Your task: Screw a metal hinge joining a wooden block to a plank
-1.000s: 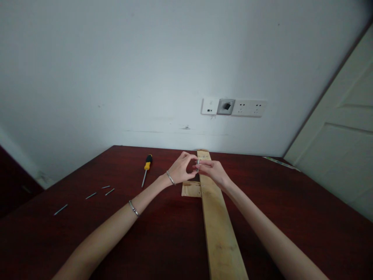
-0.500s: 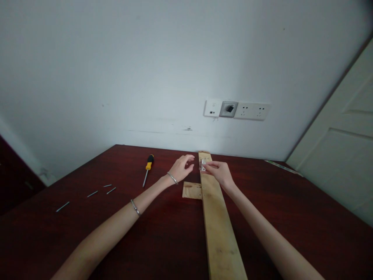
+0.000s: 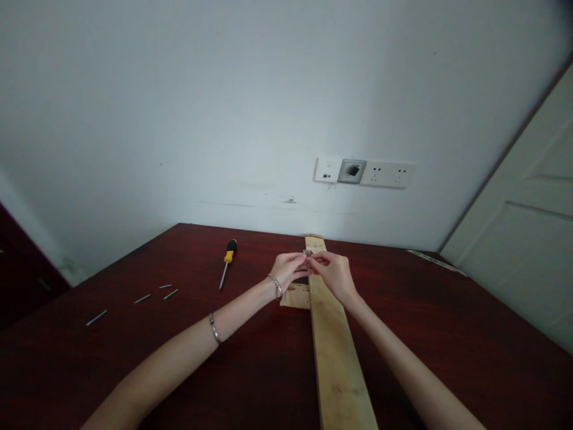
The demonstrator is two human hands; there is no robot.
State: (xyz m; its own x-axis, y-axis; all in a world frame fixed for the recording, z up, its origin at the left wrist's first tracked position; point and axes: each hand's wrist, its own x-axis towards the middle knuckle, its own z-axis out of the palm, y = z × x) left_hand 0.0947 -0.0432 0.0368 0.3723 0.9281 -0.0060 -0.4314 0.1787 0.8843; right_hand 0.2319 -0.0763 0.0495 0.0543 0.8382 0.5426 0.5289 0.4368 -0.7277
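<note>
A small silvery metal bracket [image 3: 307, 253] is pinched between the fingertips of both hands, over the far end of a long wooden plank [image 3: 340, 352]. My left hand [image 3: 289, 267] comes from the left, thumb and forefinger closed on the piece. From the other side, my right hand [image 3: 335, 273] grips it with thumb and fingers. Most of the bracket is hidden by the fingers. A short wooden block [image 3: 295, 297] juts out at the plank's left side, partly behind my left hand.
A black and yellow screwdriver [image 3: 228, 255] lies left of my hands on the dark red table [image 3: 215, 382]. Several screws or nails [image 3: 142, 298] are scattered farther left. Sockets [image 3: 385, 173] sit on the wall [image 3: 201, 107] behind, and a patterned strip [image 3: 436, 261] lies at the right back edge.
My left hand has moved right and closed its fingers on the bracket. My right hand still holds it, slightly lower in view. The plank and screwdriver stay put.
</note>
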